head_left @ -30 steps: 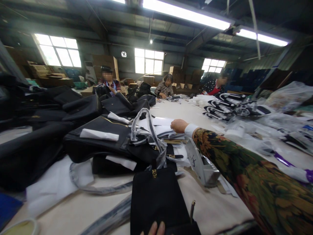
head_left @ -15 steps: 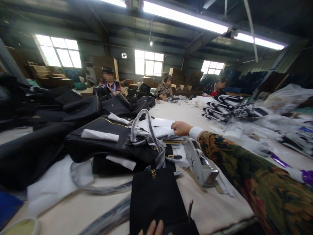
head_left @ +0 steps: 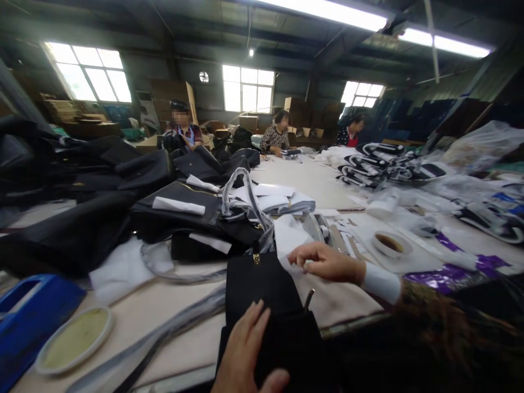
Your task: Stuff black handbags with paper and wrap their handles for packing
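A black bag (head_left: pixel 262 284) with a gold clasp lies at the table's near edge, its strap in wrapping running off to the left. My left hand (head_left: pixel 245 349) rests flat on it, fingers stretched and thumb apart. Just right of the bag, my right hand (head_left: pixel 327 262) pinches a sheet of thin white paper (head_left: pixel 290 234), which stands up beside the bag's upper corner. Behind lies a stack of white paper sheets (head_left: pixel 301 204). Partly hidden by the sheet and hand is a metal tape dispenser (head_left: pixel 321 226). A larger black bag (head_left: pixel 180 213) with wrapped handles lies farther left.
Many black bags (head_left: pixel 123 169) are heaped on the left. A blue container (head_left: pixel 45 305) and a dish of yellowish paste (head_left: pixel 76 338) stand front left. On the right are a tape roll (head_left: pixel 391 243), purple plastic (head_left: pixel 434 278) and wrapped straps (head_left: pixel 368 169). Several people work across the table.
My right hand has come back from the paper stack toward me, bringing a white sheet beside the bag. My left hand has moved farther up onto the bag. The view has tilted down.
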The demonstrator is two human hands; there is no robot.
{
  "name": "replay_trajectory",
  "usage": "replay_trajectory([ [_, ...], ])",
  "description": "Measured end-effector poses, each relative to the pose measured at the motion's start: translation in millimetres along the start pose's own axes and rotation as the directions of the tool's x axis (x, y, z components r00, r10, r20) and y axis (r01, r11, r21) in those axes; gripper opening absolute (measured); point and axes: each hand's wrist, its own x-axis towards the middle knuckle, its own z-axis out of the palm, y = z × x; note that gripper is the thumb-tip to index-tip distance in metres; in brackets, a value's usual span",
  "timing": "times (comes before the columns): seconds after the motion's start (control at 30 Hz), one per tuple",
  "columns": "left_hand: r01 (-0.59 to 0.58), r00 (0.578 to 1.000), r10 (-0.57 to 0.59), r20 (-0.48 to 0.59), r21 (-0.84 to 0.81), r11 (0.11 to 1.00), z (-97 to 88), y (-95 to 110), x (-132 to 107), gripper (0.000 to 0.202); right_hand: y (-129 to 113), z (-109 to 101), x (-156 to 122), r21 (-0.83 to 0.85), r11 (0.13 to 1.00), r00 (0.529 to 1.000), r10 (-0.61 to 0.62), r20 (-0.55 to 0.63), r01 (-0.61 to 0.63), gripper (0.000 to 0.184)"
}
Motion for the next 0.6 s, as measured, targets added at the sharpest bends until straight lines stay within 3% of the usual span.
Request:
replay_trajectory([
  [0.03, 0.057, 0.998, -0.055, 0.031, -0.061, 0.996, -12.9, 2.0, 7.0, 0.081, -14.7, 17.5, -11.0, 0.005, 0.998, 0.997, -0.064, 0.035, 0.063, 0.014],
  [0.1, 0.148, 0.988, -0.151, -0.037, -0.066, 0.987, -34.6, 4.5, 22.5, 0.083, -41.4, 46.2, -29.5, -0.019, 0.986, 0.981, -0.16, 0.112, 0.163, 0.02],
  [0.17, 0.108, 0.993, -0.109, -0.052, -0.02, 0.994, -50.9, 7.3, 36.9, 0.089, -61.0, 66.2, -42.5, -0.082, 0.968, 0.955, -0.216, 0.206, 0.237, 0.02],
  [0.27, -0.165, 0.985, 0.162, 0.052, 0.057, 0.985, -70.0, 17.7, 51.2, 0.083, -74.5, 84.2, -55.1, -0.232, 0.91, 0.9, -0.247, 0.36, 0.342, 0.014],
  [0.33, -0.339, 0.928, 0.321, 0.189, 0.07, 0.938, -81.5, 28.3, 56.3, 0.083, -77.3, 91.3, -62.5, -0.34, 0.855, 0.876, -0.232, 0.424, 0.391, 0.01],
  [0.4, -0.417, 0.871, 0.38, 0.313, 0.058, 0.907, -90.9, 37.5, 59.8, 0.083, -79.7, 95.8, -70.8, -0.414, 0.81, 0.867, -0.214, 0.451, 0.415, 0.01],
  [0.47, -0.402, 0.855, 0.354, 0.378, 0.053, 0.914, -96.7, 41.1, 63.4, 0.084, -83.0, 98.6, -80.1, -0.444, 0.78, 0.859, -0.223, 0.461, 0.441, 0.014],
  [0.6, -0.274, 0.886, 0.246, 0.393, 0.016, 0.962, -98.2, 29.1, 71.5, 0.087, -88.0, 102.5, -98.3, -0.464, 0.758, 0.853, -0.23, 0.468, 0.459, 0.017],
])
